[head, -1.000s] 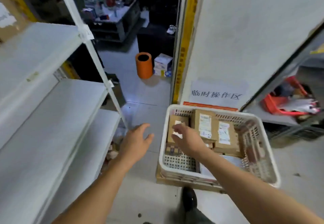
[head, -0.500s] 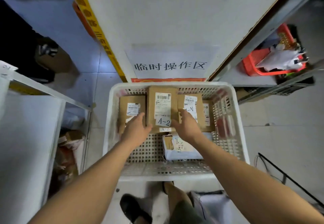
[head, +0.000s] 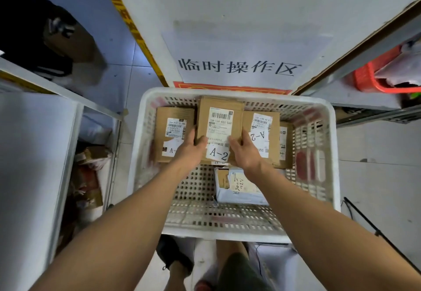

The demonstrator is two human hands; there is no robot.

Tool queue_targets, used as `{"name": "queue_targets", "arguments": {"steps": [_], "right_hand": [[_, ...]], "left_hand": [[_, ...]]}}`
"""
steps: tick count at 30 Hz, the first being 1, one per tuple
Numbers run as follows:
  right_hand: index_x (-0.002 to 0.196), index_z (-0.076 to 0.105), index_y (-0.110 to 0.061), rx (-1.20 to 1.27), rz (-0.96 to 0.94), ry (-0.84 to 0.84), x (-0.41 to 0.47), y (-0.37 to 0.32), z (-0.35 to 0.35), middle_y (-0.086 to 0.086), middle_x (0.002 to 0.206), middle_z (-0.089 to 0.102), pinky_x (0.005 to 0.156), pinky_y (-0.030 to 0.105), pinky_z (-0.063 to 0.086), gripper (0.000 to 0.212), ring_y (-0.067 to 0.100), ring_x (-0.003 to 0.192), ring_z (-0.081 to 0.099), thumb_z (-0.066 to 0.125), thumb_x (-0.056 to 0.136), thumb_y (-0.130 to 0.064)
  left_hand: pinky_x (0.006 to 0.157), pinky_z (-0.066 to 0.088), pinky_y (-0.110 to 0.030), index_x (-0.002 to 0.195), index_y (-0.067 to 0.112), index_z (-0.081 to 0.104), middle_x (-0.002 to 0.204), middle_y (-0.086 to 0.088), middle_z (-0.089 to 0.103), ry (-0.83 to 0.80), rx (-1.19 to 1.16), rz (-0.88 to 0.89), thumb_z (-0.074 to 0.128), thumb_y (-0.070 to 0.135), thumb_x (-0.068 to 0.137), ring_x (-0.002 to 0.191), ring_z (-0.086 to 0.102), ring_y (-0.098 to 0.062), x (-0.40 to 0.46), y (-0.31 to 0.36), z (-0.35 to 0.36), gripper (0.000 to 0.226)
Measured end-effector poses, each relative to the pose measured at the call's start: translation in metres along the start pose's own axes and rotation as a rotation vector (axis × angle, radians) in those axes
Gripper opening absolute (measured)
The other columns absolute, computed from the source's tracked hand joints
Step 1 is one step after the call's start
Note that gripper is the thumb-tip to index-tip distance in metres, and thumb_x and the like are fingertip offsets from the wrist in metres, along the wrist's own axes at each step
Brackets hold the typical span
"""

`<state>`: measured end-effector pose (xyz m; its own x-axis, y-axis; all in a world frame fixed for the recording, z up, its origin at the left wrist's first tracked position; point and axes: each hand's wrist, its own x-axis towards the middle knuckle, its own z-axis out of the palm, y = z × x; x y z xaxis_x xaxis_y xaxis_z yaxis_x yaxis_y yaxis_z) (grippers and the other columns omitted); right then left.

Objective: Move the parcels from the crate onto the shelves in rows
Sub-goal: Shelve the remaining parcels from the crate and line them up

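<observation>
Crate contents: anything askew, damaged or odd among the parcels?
The grey mailer lies apart from the box row, wrinkled. The middle box, gripped by both hands, sits higher than its neighbours. No damage shows.

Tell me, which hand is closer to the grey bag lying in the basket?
Right. The right hand is just above the grey bag; the left hand is farther off, up and left.

a white perforated crate [head: 328, 145] is holding brown parcels [head: 219, 117] with white labels; at two o'clock, a red basket [head: 364, 81] is showing.
</observation>
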<state>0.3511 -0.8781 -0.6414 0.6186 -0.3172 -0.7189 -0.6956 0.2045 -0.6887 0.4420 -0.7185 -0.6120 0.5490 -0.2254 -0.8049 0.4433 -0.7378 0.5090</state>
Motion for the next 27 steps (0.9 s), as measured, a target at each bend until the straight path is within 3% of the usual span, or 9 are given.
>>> {"name": "queue_targets", "arguments": {"steps": [2, 5, 8, 10, 13, 16, 19, 23, 27], "right_hand": [[0.153, 0.039, -0.024, 0.042, 0.005, -0.014, -0.012, -0.007, 0.002, 0.003, 0.131, 0.071, 0.078, 0.037, 0.066, 0.048, 0.021, 0.105, 0.077, 0.056, 0.109, -0.032], [0.150, 0.045, -0.027, 0.053, -0.009, -0.033, -0.028, -0.010, 0.003, 0.001, 0.131, 0.071, 0.071, 0.031, 0.065, 0.042, 0.020, 0.104, 0.077, 0.056, 0.110, -0.026], [0.147, 0.052, -0.027, 0.075, -0.016, -0.042, -0.049, -0.012, 0.007, 0.000, 0.131, 0.071, 0.073, 0.034, 0.065, 0.039, 0.019, 0.107, 0.076, 0.058, 0.109, -0.024], [0.147, 0.054, -0.027, 0.070, -0.039, -0.042, -0.063, -0.015, 0.009, 0.001, 0.132, 0.071, 0.075, 0.036, 0.066, 0.039, 0.017, 0.105, 0.077, 0.060, 0.108, -0.025], [0.149, 0.054, -0.034, 0.039, -0.090, -0.065, -0.092, -0.027, 0.014, -0.006, 0.128, 0.074, 0.080, 0.037, 0.066, 0.043, 0.013, 0.104, 0.077, 0.062, 0.107, -0.026], [0.152, 0.050, -0.042, 0.011, -0.152, -0.122, -0.122, -0.043, 0.023, -0.010, 0.133, 0.073, 0.090, 0.043, 0.065, 0.048, 0.014, 0.112, 0.075, 0.062, 0.107, -0.028], [0.152, 0.049, -0.045, -0.023, -0.219, -0.187, -0.151, -0.063, 0.041, -0.011, 0.136, 0.071, 0.100, 0.053, 0.060, 0.050, 0.016, 0.121, 0.071, 0.063, 0.107, -0.030], [0.153, 0.049, -0.041, -0.073, -0.350, -0.279, -0.189, -0.104, 0.077, -0.011, 0.133, 0.073, 0.098, 0.053, 0.061, 0.050, 0.014, 0.117, 0.073, 0.060, 0.108, -0.023], [0.152, 0.049, -0.047, -0.160, -0.505, -0.396, -0.234, -0.149, 0.127, -0.009, 0.138, 0.070, 0.100, 0.053, 0.059, 0.052, 0.018, 0.123, 0.070, 0.065, 0.105, -0.032]], "left_hand": [[0.103, 0.054, -0.048, 0.158, 0.055, 0.016, 0.142, 0.017, 0.054, -0.018, -0.034, 0.008, 0.043, 0.059, 0.106, 0.124, 0.063, -0.029, -0.003, -0.005, -0.003, 0.059], [0.107, 0.052, -0.053, 0.152, 0.060, 0.026, 0.152, 0.018, 0.053, -0.034, -0.066, 0.046, 0.048, 0.061, 0.101, 0.129, 0.060, -0.021, -0.003, -0.020, -0.006, 0.056], [0.101, 0.056, -0.046, 0.153, 0.059, 0.029, 0.147, 0.023, 0.055, -0.019, -0.119, 0.082, 0.050, 0.056, 0.103, 0.119, 0.063, -0.011, -0.023, -0.030, -0.009, 0.054], [0.103, 0.055, -0.047, 0.153, 0.057, 0.031, 0.147, 0.020, 0.058, 0.009, -0.151, 0.099, 0.051, 0.051, 0.105, 0.122, 0.063, -0.013, -0.043, -0.033, -0.013, 0.052], [0.086, 0.063, -0.045, 0.150, 0.062, 0.032, 0.137, 0.024, 0.063, 0.033, -0.206, 0.142, 0.051, 0.050, 0.105, 0.104, 0.069, -0.012, -0.079, -0.038, -0.026, 0.051], [0.094, 0.062, -0.049, 0.149, 0.061, 0.036, 0.133, 0.024, 0.063, 0.092, -0.259, 0.193, 0.053, 0.048, 0.105, 0.107, 0.068, -0.007, -0.121, -0.043, -0.047, 0.048], [0.103, 0.056, -0.043, 0.145, 0.060, 0.043, 0.137, 0.021, 0.065, 0.179, -0.264, 0.242, 0.054, 0.050, 0.104, 0.119, 0.065, -0.009, -0.159, -0.048, -0.072, 0.044], [0.103, 0.052, -0.035, 0.142, 0.059, 0.048, 0.130, 0.024, 0.067, 0.332, -0.329, 0.317, 0.055, 0.041, 0.106, 0.120, 0.064, -0.006, -0.218, -0.055, -0.110, 0.040], [0.102, 0.054, -0.036, 0.119, 0.079, 0.046, 0.124, 0.024, 0.067, 0.494, -0.365, 0.397, 0.056, 0.045, 0.105, 0.117, 0.065, -0.007, -0.285, -0.068, -0.163, 0.039]]}}
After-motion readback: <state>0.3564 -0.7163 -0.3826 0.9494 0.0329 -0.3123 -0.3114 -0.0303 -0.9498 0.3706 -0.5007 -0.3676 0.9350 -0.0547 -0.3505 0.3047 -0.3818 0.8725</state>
